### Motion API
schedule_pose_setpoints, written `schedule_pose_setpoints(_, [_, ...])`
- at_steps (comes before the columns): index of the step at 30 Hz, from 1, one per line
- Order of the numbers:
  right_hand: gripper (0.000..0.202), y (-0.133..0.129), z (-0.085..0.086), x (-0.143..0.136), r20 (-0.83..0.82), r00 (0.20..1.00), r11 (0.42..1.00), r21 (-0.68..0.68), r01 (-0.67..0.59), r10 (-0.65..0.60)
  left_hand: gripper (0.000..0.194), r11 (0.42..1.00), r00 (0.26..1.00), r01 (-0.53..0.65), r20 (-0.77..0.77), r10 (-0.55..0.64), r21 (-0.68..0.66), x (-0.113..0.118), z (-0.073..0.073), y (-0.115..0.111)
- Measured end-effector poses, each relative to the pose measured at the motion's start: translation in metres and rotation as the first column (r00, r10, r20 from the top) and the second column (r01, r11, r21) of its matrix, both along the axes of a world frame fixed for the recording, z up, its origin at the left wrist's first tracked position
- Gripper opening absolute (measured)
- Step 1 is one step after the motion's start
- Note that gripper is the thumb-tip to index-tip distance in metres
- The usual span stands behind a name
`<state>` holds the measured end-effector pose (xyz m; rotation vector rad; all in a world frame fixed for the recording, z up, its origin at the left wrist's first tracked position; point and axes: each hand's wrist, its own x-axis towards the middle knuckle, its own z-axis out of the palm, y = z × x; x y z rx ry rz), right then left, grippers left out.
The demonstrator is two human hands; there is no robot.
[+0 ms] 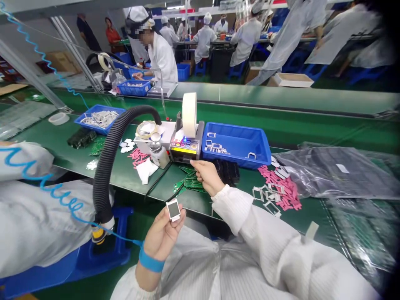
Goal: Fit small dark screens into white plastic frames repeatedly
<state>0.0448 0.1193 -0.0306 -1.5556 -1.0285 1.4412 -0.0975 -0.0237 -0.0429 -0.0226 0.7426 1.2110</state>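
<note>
My left hand (pixel 164 231), with a blue strap at the wrist, holds a small white-framed display (pixel 173 209), its dark face turned up. My right hand (pixel 208 176) reaches to the front of a tape dispenser (pixel 185 151), fingertips together at its outlet; whether they pinch a piece of tape is too small to tell. A large roll of pale tape (pixel 189 114) stands on top of the dispenser. Green circuit boards (pixel 193 182) lie just below it, beside black parts (pixel 227 171).
A blue bin (pixel 237 143) with white frames sits right of the dispenser. Pink pieces (pixel 289 193) and loose frames lie farther right. A bottle (pixel 159 155) and a black hose (pixel 108 154) stand left. A co-worker's sleeve (pixel 25 160) is at the far left.
</note>
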Motion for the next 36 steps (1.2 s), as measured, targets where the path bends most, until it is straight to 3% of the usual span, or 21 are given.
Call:
schedule_pose_setpoints(5, [0.022, 0.003, 0.003, -0.013, -0.15, 0.982, 0.992, -0.067, 0.108, -0.117, 0.017, 1.0, 1.0, -0.009, 0.015, 0.009, 0.024, 0.004, 0.017, 0.007])
schedule_pose_setpoints(9, [0.019, -0.024, 0.033, -0.005, -0.239, 0.965, 0.994, 0.008, 0.11, -0.105, 0.017, 0.999, 0.999, -0.038, 0.023, 0.037, 0.024, 0.009, 0.029, 0.012])
schedule_pose_setpoints(12, [0.017, -0.066, 0.066, 0.015, -0.221, 0.974, 0.981, 0.194, -0.002, 0.046, 0.012, 0.996, 0.996, -0.064, 0.06, 0.061, 0.058, 0.022, 0.04, 0.015])
schedule_pose_setpoints(14, [0.013, -0.093, 0.083, 0.029, -0.065, 0.971, 0.905, 0.381, -0.19, 0.231, 0.01, 0.994, 0.996, -0.051, 0.082, 0.043, 0.097, 0.035, 0.048, 0.018])
schedule_pose_setpoints(16, [0.009, -0.112, 0.093, 0.039, 0.125, 0.942, 0.819, 0.467, -0.333, 0.312, 0.016, 0.99, 0.995, -0.002, 0.096, -0.012, 0.143, 0.049, 0.054, 0.019])
schedule_pose_setpoints(20, [0.011, -0.121, 0.093, 0.049, 0.362, 0.922, 0.777, 0.537, -0.327, 0.137, 0.025, 0.973, 0.991, 0.076, 0.094, -0.098, 0.218, 0.073, 0.061, 0.018])
schedule_pose_setpoints(24, [0.014, -0.118, 0.09, 0.056, 0.373, 0.927, 0.741, 0.635, -0.22, -0.044, 0.03, 0.969, 0.991, 0.084, 0.085, -0.106, 0.234, 0.087, 0.065, 0.016])
schedule_pose_setpoints(36, [0.014, -0.114, 0.093, 0.08, 0.484, 0.862, 0.705, 0.664, -0.248, -0.153, 0.026, 0.969, 0.992, 0.115, 0.025, -0.123, 0.219, 0.104, 0.065, 0.017])
